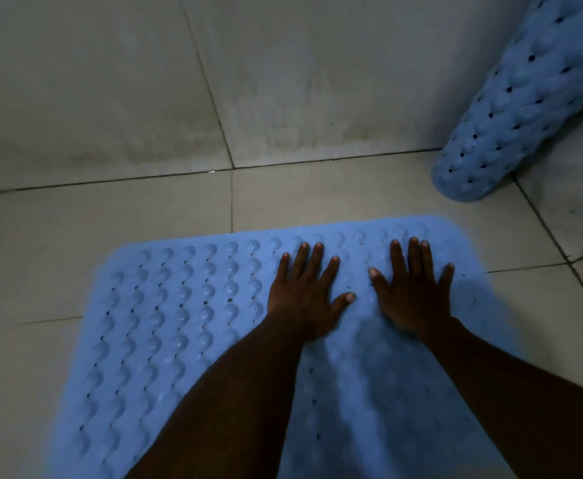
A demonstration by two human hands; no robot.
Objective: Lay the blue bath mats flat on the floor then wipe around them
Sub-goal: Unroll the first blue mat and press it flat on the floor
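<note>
A blue bath mat (165,323) with rows of bumps and small holes lies spread on the tiled floor in front of me. My left hand (305,292) and my right hand (412,292) both rest palm down on its far part, fingers spread, holding nothing. A second blue bath mat (525,108) stands rolled or folded at the upper right, leaning against the wall with its lower end on the floor.
A tiled wall (110,81) rises just beyond the flat mat. Pale floor tiles (76,216) with dark grout lines show to the left, behind and to the right of the mat. The light is dim.
</note>
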